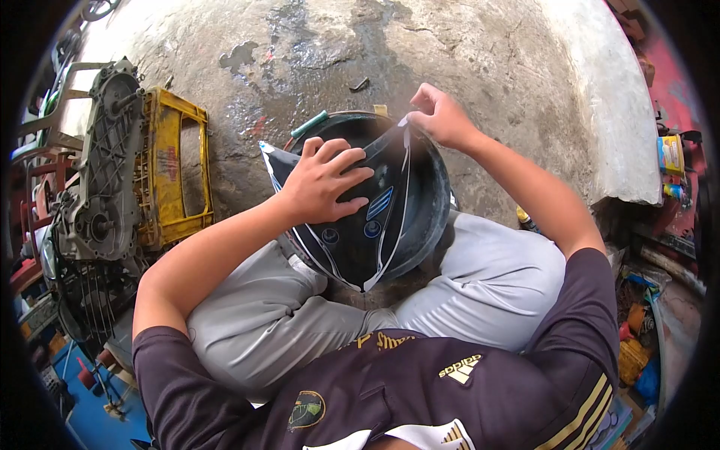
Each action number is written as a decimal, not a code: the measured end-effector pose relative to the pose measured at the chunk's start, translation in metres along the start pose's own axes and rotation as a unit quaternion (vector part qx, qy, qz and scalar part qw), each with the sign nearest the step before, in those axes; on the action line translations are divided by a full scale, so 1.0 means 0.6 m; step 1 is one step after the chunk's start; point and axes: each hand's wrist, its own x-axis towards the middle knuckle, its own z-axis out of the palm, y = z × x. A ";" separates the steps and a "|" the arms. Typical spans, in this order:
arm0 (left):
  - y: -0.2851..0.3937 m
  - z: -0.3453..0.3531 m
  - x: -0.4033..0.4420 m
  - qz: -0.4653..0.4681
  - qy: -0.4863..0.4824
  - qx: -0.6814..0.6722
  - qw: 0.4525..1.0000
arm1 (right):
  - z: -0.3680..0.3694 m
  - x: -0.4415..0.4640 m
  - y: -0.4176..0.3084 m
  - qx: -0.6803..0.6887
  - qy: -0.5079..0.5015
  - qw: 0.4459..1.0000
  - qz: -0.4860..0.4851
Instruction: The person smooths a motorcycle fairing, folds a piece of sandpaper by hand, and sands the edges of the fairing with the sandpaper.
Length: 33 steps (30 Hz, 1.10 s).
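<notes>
A black pointed panel (341,240) with white edging and blue marks lies over a round dark basin (431,217) between my legs. My left hand (326,181) rests on the panel's upper left part, fingers spread. At the panel's upper right tip, my right hand (437,116) has its thumb and fingers bent together beside a pale strip; what it pinches is too small to make out. A green piece (310,124) sits on the basin's far left rim.
A yellow crate (166,169) and a grey metal engine casing (109,161) stand at the left. On the wet concrete floor (480,52) lies a small dark object (359,85). A yellow can (670,155) and assorted parts are at the right.
</notes>
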 end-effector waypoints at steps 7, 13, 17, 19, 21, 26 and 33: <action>0.000 -0.001 0.000 0.001 -0.003 0.002 1.000 | 0.003 0.001 -0.019 0.001 -0.004 1.000 0.004; -0.002 -0.002 0.001 0.004 -0.001 0.004 1.000 | 0.011 -0.020 -0.041 -0.049 -0.031 0.998 -0.026; 0.000 0.001 0.000 0.001 -0.001 0.004 1.000 | 0.002 -0.001 -0.007 -0.043 0.030 0.999 -0.012; -0.001 0.000 0.001 -0.001 -0.002 0.005 1.000 | 0.014 -0.020 -0.033 -0.049 0.013 0.998 -0.036; -0.001 -0.001 0.000 0.001 -0.003 0.001 1.000 | 0.016 -0.014 -0.028 -0.059 -0.007 0.997 -0.046; -0.001 0.000 0.000 0.002 -0.001 0.003 1.000 | 0.002 -0.002 -0.011 -0.065 0.024 0.997 -0.021; -0.001 0.001 0.000 0.000 -0.001 0.004 1.000 | 0.000 -0.005 -0.021 -0.051 0.000 0.999 -0.008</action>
